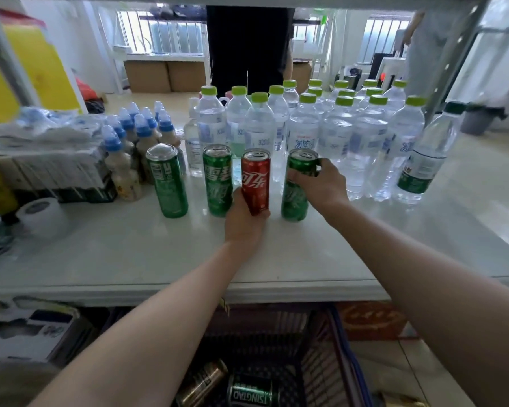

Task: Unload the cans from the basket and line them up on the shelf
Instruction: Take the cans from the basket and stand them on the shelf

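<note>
Two green cans stand on the white shelf (276, 259): one on the left (167, 183) and another (218, 180) beside it. My left hand (244, 221) grips the base of a red cola can (255, 180), held upright just right of them. My right hand (321, 186) wraps around a third green can (297, 189) at the right end of the row. Below the shelf, the dark basket (315, 362) holds a green Tsingtao can (252, 392) and a brown can (202, 383) lying on their sides.
Several clear water bottles with green caps (335, 133) stand right behind the cans. Small blue-capped bottles (135, 136) and wrapped packs (50, 160) fill the left side, with a paper roll (41, 215) near the front. A person in dark clothes (247, 48) stands beyond the shelf.
</note>
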